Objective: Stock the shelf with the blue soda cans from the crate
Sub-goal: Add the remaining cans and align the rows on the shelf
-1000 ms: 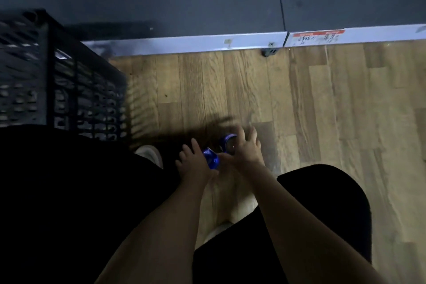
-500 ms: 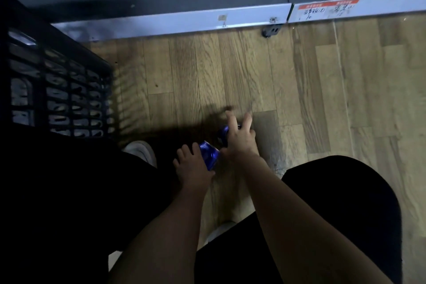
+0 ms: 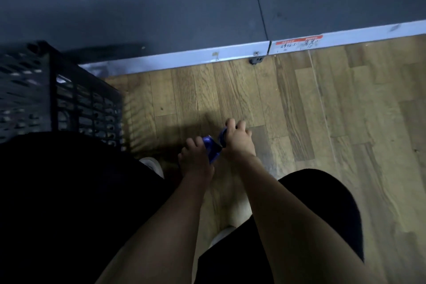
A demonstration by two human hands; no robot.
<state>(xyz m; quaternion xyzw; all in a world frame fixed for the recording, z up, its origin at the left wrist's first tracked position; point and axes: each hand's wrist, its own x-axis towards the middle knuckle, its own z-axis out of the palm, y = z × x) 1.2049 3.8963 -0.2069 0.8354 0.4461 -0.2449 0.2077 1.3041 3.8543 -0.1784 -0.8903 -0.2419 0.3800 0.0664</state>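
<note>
Below, as I looked down:

- My left hand (image 3: 196, 159): fingers curled over one shiny blue metal soda can (image 3: 211, 148), which lay tilted in my grip, low above the floor.
- My right hand (image 3: 238, 139): fingers curled over a second blue soda can (image 3: 223, 135), mostly hidden beneath my knuckles; only a sliver of its side showed.
- The two cans: just beside each other between my hands; whether they touched, I could not tell.
- Black slatted plastic crate (image 3: 69, 104): stood on the floor to my left, apart from both hands; its contents were too dark to make out.
- Pale metal shelf edge (image 3: 179, 59): ran across ahead of me, bearing a red-and-white paper price label (image 3: 299, 43), with the dark grey shelf board (image 3: 161, 2) beyond.
- Brown wood-plank floor (image 3: 322, 110): beneath everything.
- My black-trousered knees (image 3: 322, 203) and one pale shoe (image 3: 153, 165): at the lower margin.
</note>
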